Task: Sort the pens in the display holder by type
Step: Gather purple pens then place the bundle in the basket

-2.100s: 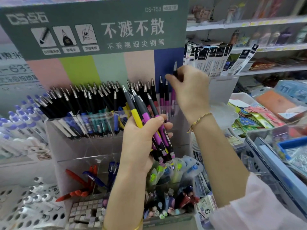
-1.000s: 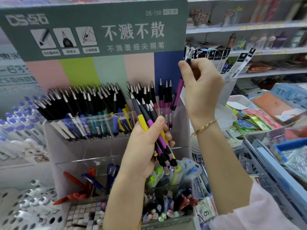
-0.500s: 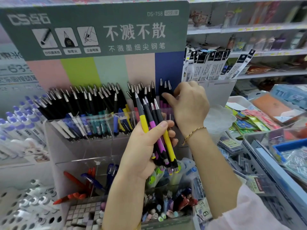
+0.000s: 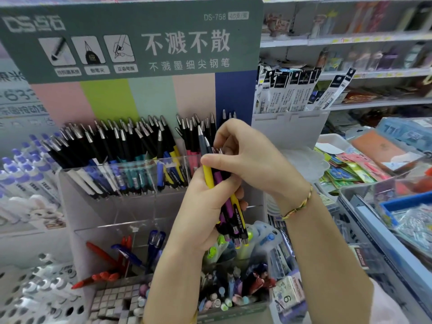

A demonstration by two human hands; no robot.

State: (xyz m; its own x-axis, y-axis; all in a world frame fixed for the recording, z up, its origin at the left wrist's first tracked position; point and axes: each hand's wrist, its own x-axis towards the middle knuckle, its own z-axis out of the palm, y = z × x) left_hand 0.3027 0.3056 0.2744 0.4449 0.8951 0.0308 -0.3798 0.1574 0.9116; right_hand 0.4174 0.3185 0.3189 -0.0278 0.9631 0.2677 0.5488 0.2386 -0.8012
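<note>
Since half a second ago the right hand (image 4: 252, 160) has drawn back from the far right compartment of the display holder (image 4: 77, 206) to the bundle of pens (image 4: 233, 209). Its wrist is bent, with thumb and curled fingers pinching the pen tops. The left hand (image 4: 203, 211), forearm rising from the near edge, has its grip clamped round the bundle, which is tilted just in front of the holder's upper tier.

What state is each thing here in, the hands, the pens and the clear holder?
Left hand, grips the pen bundle around its middle.
Right hand, pinches the bundle's upper ends.
Pen bundle, held tilted, tips down, before the display holder.
Upper-row pens, standing packed in the display holder, leaning left.
Red and blue pens, lying loose in a lower compartment.
</note>
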